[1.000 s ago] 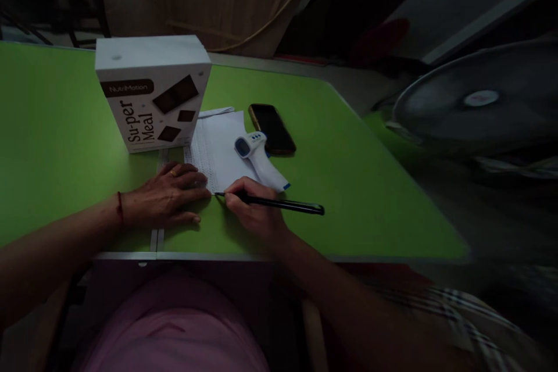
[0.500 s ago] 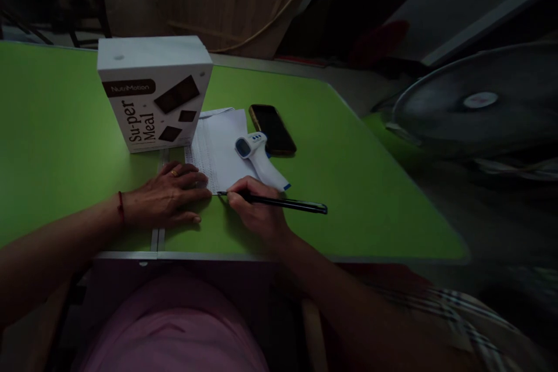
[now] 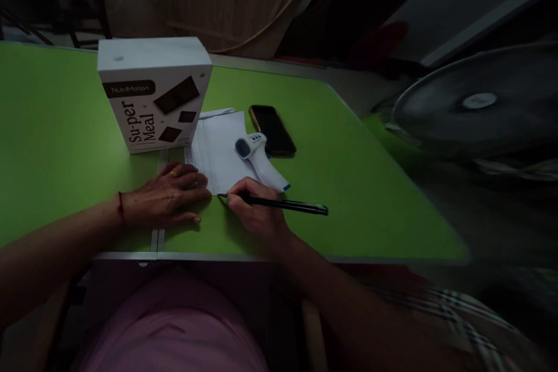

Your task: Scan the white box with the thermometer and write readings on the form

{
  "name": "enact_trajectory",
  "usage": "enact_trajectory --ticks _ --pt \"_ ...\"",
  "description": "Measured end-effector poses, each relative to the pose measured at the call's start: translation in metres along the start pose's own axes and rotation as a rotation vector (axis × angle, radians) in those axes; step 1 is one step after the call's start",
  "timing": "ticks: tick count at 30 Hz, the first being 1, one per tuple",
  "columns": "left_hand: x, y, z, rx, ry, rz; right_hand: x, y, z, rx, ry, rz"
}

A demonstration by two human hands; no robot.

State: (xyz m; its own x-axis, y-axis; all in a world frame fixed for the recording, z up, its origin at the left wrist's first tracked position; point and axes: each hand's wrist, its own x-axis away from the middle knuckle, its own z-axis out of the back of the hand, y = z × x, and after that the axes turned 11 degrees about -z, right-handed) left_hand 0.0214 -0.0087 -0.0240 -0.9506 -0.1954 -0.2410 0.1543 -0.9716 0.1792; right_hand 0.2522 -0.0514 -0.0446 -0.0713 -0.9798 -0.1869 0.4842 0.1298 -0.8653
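The black pen is lying slanted in the right hand, and its tip is pointing at the near edge of the white paper. The right fingers are closing tight around the pen near its tip, and its back end is sticking out to the right. The paper is lying flat on the green table, with rows of small marks running down its left side.

The left hand is resting flat, its fingers spreading a little and holding nothing. Some fingertips are touching the paper's near left corner, and the thumb is lying on the table. A ring and a red string are showing on that hand and wrist.

A white thermometer is lying partly on the paper, just beside a dark phone. A white box is standing upright behind the left hand.
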Motion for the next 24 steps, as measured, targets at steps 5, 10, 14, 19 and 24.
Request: enact_trajectory --ticks 5,10,14,19,24 --pt "-0.0001 0.0002 0.0006 0.002 -0.004 -0.004 -0.0011 0.0012 0.0024 -0.022 0.028 -0.053" --pt "0.0005 -0.0002 -0.0005 0.013 -0.007 0.004 -0.0011 0.0028 0.0014 -0.034 0.032 -0.066" --pt "0.0008 -0.0007 -0.0002 0.019 -0.005 0.01 -0.0012 0.0017 0.0011 -0.02 0.022 -0.055" --pt "0.0009 -0.0002 0.0004 0.023 -0.007 0.015 -0.0008 0.0004 0.001 -0.009 0.022 -0.028" --pt "0.0011 -0.0006 -0.0006 0.032 0.0 0.011 -0.0007 0.0014 0.0006 -0.01 0.024 -0.016"
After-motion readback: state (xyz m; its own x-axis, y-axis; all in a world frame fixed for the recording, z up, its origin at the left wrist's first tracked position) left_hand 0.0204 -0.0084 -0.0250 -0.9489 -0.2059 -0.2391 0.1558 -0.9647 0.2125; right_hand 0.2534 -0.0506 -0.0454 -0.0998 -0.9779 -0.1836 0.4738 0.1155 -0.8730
